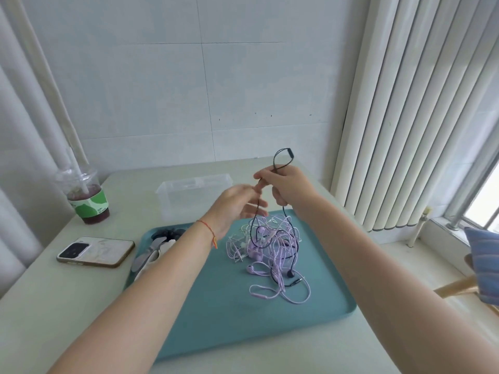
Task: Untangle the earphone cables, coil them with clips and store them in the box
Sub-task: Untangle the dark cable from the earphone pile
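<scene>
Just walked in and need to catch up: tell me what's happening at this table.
A person is untangling earphones over a teal tray. The right hand holds a black cable lifted above the tray, its lower part running into the purple and white tangle. The left hand is beside the hanging strand, fingers relaxed. The clear box behind the tray holds no earphones yet.

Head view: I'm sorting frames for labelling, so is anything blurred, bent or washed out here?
Head view: the left hand is smeared by motion blur; the right hand gripping the black cable is sharper; wide-angle distortion bows the blinds; daylight overexposes the window; shadows on the tray are soft.
</scene>
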`<act>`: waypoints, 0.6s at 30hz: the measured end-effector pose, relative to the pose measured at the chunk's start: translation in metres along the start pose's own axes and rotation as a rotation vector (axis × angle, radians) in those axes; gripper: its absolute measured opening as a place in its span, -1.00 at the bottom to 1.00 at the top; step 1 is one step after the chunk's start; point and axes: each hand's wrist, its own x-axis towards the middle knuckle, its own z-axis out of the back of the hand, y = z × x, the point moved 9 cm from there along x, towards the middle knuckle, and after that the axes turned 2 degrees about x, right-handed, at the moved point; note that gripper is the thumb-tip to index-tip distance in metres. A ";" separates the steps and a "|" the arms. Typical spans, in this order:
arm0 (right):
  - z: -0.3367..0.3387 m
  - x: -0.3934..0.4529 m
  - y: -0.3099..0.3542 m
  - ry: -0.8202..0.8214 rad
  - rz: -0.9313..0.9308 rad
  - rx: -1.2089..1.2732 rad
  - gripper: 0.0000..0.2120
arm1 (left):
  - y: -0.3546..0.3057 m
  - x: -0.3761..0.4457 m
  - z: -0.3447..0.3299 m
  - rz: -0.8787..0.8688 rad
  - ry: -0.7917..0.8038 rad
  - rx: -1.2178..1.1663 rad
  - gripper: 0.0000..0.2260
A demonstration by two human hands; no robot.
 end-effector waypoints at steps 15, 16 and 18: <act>0.034 -0.001 0.006 -0.234 0.090 0.232 -0.79 | 0.040 -0.010 0.029 0.091 0.067 0.294 -0.90; 0.032 -0.001 0.005 -0.222 0.086 0.229 -0.79 | 0.038 -0.009 0.028 0.104 0.070 0.271 -0.86; 0.025 0.000 0.004 -0.181 0.081 0.243 -0.80 | 0.034 -0.008 0.024 0.140 0.064 0.233 -0.80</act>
